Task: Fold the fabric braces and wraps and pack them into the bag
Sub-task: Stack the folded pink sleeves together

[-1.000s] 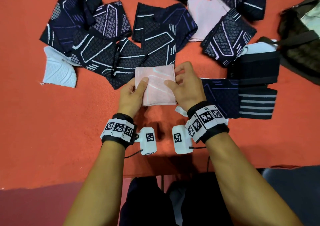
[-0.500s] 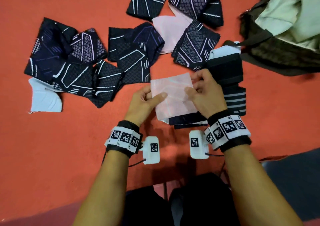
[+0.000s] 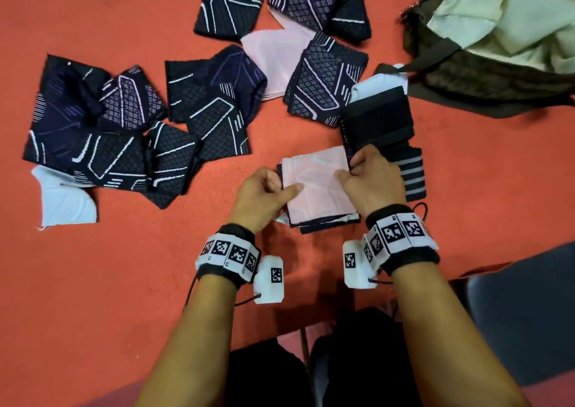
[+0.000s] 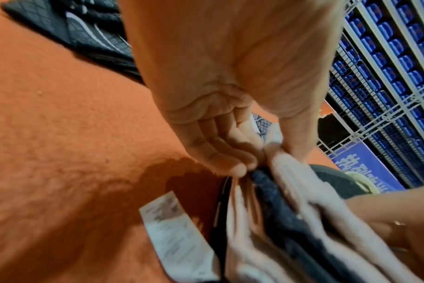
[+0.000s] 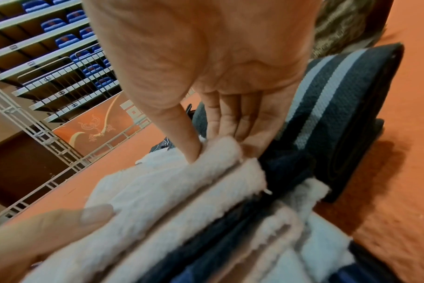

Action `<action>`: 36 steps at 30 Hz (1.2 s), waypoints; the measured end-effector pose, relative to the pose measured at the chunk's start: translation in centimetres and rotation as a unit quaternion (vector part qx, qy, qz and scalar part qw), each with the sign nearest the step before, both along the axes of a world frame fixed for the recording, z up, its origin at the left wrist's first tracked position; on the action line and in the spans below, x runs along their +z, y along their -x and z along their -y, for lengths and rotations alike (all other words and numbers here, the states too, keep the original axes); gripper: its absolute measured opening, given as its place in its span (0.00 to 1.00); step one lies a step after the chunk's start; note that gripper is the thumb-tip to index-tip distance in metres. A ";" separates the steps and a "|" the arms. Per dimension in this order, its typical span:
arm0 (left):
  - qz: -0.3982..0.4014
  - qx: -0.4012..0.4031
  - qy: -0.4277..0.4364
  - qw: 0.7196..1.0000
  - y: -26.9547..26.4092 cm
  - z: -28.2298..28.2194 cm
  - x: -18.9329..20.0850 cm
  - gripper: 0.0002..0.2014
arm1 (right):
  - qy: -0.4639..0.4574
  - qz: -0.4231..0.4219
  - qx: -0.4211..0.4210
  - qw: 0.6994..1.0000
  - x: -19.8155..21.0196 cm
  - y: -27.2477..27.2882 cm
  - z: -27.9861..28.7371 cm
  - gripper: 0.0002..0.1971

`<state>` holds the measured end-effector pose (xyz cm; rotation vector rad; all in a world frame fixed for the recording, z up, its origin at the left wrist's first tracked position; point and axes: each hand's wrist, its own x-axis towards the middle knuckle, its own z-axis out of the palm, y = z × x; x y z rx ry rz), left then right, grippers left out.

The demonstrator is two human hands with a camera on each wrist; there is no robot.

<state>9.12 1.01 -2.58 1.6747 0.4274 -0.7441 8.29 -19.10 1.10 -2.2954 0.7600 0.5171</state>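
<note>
Head cam looks steeply down from above on both forearms and the orange floor – wide, mid-range. L and R wrist cams sit under the palms, v. close, facing along the fingers. All three share the folded pink stack

An orange-red floor fills the view; tiers of blue stadium seats behind grey metal railings rise at 2 o'clock.
</note>
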 end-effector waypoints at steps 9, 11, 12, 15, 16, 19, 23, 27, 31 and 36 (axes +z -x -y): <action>-0.015 -0.117 -0.082 0.990 0.6 1.2 -0.7 0.40 | 0.062 -0.028 0.097 0.993 1.0 -0.1 0.1 0.16; -0.027 -0.100 -0.075 0.992 0.4 1.2 -0.6 0.40 | 0.060 -0.046 0.105 0.992 0.8 -0.3 -0.1 0.18; -0.037 -0.085 -0.068 0.993 0.4 1.2 -0.5 0.40 | 0.058 -0.051 0.112 0.991 0.7 -0.3 -0.2 0.18; -0.044 -0.054 -0.037 0.997 0.5 1.9 -0.6 0.35 | 0.048 -0.066 0.146 0.986 0.4 -0.4 -0.5 0.18; -0.043 -0.051 -0.028 0.997 0.5 2.2 -0.7 0.31 | 0.046 -0.071 0.154 0.985 0.4 -0.4 -0.5 0.18; -0.033 -0.030 -0.005 0.999 0.9 2.7 -1.0 0.20 | 0.030 -0.065 0.150 0.986 0.3 -0.2 -0.5 0.17; -0.028 0.013 0.009 0.999 1.0 2.7 -1.3 0.18 | -0.004 -0.039 0.117 0.992 0.3 -0.3 -0.6 0.14; -0.012 0.040 0.000 0.999 0.1 2.4 -1.2 0.16 | -0.041 0.001 0.096 0.995 0.4 -0.8 -0.5 0.08; 0.001 0.079 0.005 0.997 -1.7 2.5 -1.2 0.18 | -0.030 0.022 0.098 0.994 0.7 -1.6 -0.2 0.06; 0.025 0.094 0.011 0.995 -3.5 2.7 -1.5 0.19 | 0.022 0.036 0.082 0.996 1.0 -2.3 0.8 0.08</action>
